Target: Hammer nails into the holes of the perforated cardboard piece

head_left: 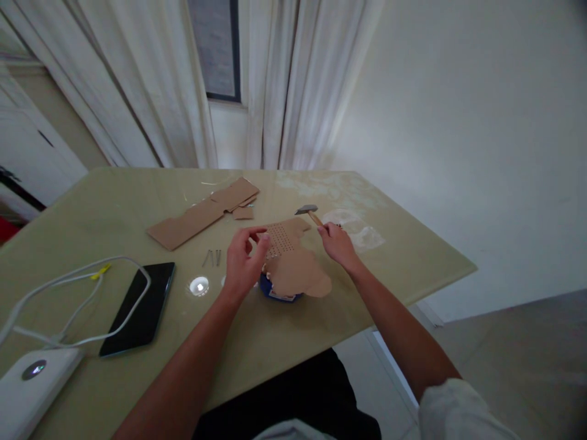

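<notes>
My right hand is wrapped round the wooden handle of a small hammer, its grey metal head raised above the far edge of the cardboard. A brown cardboard piece with an irregular outline lies on top of a blue container, whose lower rim shows underneath. Rows of small dark holes cover the cardboard's upper left part. At that part's left edge is my left hand, thumb and forefinger brought together in a pinch. Whatever sits between those fingertips is too small to tell.
Several nails lie left of my left hand. Farther back are flat cardboard strips and a small cardboard scrap. A black tablet, a white cable and a white device occupy the table's left side.
</notes>
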Action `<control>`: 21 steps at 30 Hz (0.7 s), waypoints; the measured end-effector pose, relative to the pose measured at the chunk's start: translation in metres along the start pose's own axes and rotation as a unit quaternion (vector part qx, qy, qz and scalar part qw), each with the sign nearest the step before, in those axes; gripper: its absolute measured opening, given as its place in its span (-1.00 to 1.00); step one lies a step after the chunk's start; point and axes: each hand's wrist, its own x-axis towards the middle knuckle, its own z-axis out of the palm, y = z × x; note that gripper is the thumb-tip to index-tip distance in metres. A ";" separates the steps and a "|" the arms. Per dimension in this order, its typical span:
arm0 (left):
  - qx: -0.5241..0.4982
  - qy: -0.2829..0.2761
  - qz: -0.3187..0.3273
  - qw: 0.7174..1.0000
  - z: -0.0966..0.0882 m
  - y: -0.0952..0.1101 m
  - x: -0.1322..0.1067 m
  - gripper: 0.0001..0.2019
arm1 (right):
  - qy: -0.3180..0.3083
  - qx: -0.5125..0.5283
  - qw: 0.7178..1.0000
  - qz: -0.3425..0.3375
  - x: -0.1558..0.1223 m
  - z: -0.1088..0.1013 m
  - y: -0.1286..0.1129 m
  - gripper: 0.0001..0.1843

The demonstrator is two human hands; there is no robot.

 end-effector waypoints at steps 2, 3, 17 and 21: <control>-0.019 0.020 -0.029 0.999 0.001 -0.003 0.000 -0.70 | -0.008 -0.019 1.000 0.011 0.002 0.011 -0.002 -0.58; -0.027 0.025 -0.040 0.999 0.002 -0.005 -0.001 -0.68 | -0.013 -0.028 0.999 0.013 0.002 0.016 -0.003 -0.57; -0.026 0.035 -0.070 0.997 0.007 -0.016 -0.002 -0.67 | -0.016 -0.079 0.997 -0.020 -0.011 0.033 -0.013 -0.65; -0.073 0.055 -0.099 0.991 0.011 -0.020 -0.003 -0.73 | 0.018 -0.050 0.998 -0.041 -0.012 0.018 -0.014 -0.72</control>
